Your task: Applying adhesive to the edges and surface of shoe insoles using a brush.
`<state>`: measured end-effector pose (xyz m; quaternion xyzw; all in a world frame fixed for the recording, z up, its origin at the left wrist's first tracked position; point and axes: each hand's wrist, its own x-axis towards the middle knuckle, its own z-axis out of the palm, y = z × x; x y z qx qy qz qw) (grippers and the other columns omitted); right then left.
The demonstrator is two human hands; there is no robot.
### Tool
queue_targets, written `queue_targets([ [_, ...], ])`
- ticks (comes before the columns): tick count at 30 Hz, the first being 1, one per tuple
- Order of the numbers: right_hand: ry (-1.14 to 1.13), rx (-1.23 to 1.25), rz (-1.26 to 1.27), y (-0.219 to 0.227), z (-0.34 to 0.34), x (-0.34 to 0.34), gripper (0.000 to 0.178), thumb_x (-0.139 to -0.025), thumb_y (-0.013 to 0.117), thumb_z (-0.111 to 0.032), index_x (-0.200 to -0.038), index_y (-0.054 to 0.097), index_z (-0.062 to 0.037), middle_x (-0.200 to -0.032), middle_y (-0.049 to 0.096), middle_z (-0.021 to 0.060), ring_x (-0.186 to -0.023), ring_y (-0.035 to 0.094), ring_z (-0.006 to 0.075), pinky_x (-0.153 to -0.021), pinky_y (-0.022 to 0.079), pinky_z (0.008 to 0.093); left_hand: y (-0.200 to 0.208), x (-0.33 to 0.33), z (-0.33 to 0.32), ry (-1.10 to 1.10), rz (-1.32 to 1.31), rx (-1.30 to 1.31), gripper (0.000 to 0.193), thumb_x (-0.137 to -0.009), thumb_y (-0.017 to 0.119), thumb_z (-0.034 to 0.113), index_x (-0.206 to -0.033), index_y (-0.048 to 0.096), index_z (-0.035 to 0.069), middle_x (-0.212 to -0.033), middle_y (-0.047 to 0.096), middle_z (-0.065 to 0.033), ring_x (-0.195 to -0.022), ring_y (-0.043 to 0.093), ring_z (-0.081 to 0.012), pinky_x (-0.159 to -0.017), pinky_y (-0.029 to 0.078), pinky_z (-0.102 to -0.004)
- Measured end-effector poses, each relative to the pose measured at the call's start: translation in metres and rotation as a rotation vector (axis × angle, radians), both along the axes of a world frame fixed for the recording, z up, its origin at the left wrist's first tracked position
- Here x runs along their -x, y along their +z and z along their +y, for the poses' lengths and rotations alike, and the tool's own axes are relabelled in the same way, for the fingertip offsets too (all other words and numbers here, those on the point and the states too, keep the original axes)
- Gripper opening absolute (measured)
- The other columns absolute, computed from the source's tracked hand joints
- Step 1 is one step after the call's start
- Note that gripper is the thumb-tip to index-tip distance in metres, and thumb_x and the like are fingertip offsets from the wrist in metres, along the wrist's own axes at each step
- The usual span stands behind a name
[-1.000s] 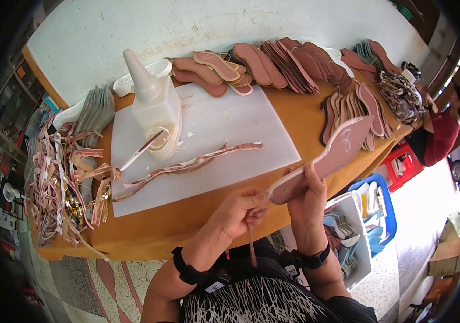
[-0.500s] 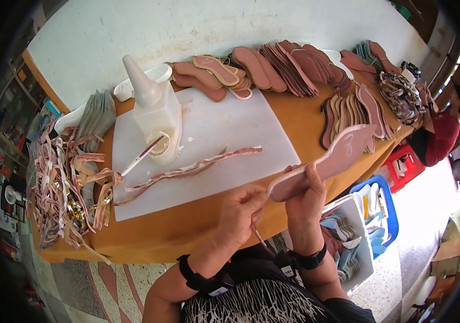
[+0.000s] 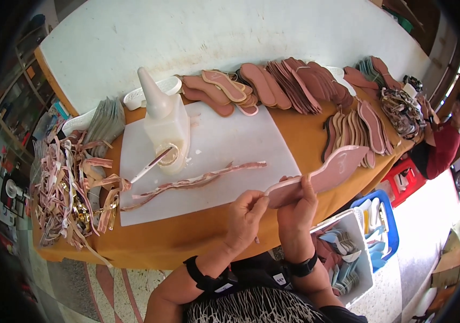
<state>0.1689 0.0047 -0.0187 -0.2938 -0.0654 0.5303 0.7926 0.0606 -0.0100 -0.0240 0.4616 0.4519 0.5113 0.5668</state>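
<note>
A pinkish-brown shoe insole (image 3: 337, 171) with a pale edge is held up over the table's front edge, tilted, its wider end pointing right. My right hand (image 3: 298, 212) grips it near its narrower end, the thumb on the face and the fingers behind. My left hand (image 3: 246, 219) is closed in a pinch at the tip of that narrower end. A thin pink strip (image 3: 257, 240) shows just below the left hand; most of it is hidden.
A white glue bottle (image 3: 166, 121) and a brush (image 3: 152, 164) stand on a white board (image 3: 230, 199). A trimmed strip (image 3: 203, 180) lies there. Tangled strips (image 3: 68, 194) sit left, stacked insoles (image 3: 321, 83) behind. Bins (image 3: 367, 269) stand right; a person in red (image 3: 445, 140) sits beyond.
Both hands and the insole have lowered slightly in view. My left hand stays pinched at the insole's end, and less of the dangling strip shows. The view has tilted slightly upward.
</note>
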Motion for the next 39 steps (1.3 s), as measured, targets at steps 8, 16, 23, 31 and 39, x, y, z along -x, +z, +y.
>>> queue_targets([
  [8,0.809,0.047,-0.318,0.003,-0.022,-0.012,0.026,-0.086,0.055,-0.025,-0.096,0.055,-0.0005,-0.088,0.057,0.0054,-0.088,0.055,0.0173,-0.081,0.042,0.0321,0.023,0.046,0.029,0.018,0.128,-0.244,0.010,-0.084,0.054,0.009,-0.080,0.055,0.000,-0.058,0.042,0.0055,-0.050,0.034,-0.0014,-0.044,0.027,-0.0173],
  [16,0.076,-0.636,-2.024,0.061,0.008,-0.024,0.023,-0.071,0.069,-0.010,-0.085,0.056,0.0020,-0.077,0.059,0.0120,-0.071,0.058,0.0177,-0.063,0.045,0.0290,0.055,0.059,0.014,-0.159,0.377,-0.335,0.009,-0.082,0.057,0.009,-0.082,0.057,0.000,-0.062,0.049,0.0025,-0.054,0.041,-0.0030,-0.047,0.034,-0.0178],
  [23,0.990,-0.307,-1.470,0.077,0.008,-0.017,0.011,-0.076,0.064,-0.006,-0.083,0.060,0.0013,-0.069,0.056,0.0028,-0.060,0.048,0.0076,-0.053,0.041,0.0250,0.063,0.077,0.010,-0.253,0.050,-0.113,0.009,-0.082,0.058,0.007,-0.089,0.057,0.002,-0.068,0.053,-0.0013,-0.054,0.045,-0.0063,-0.048,0.037,-0.0186],
  [31,0.924,-0.248,-1.139,0.068,-0.005,-0.007,0.015,-0.077,0.063,-0.003,-0.091,0.061,0.0032,-0.081,0.062,0.0037,-0.071,0.054,0.0078,-0.060,0.045,0.0227,0.058,0.086,0.014,-0.420,-0.390,0.045,0.005,-0.082,0.058,0.005,-0.085,0.054,0.005,-0.064,0.047,0.0018,-0.047,0.034,-0.0035,-0.039,0.024,-0.0173],
  [39,0.817,-0.140,-0.685,0.056,-0.012,0.008,0.017,-0.076,0.062,0.000,-0.093,0.061,0.0017,-0.083,0.062,0.0046,-0.074,0.056,0.0098,-0.067,0.046,0.0231,0.052,0.085,0.012,-0.339,-0.527,0.161,0.003,-0.082,0.058,0.005,-0.083,0.055,0.005,-0.064,0.047,0.0019,-0.044,0.031,-0.0012,-0.037,0.020,-0.0163],
])
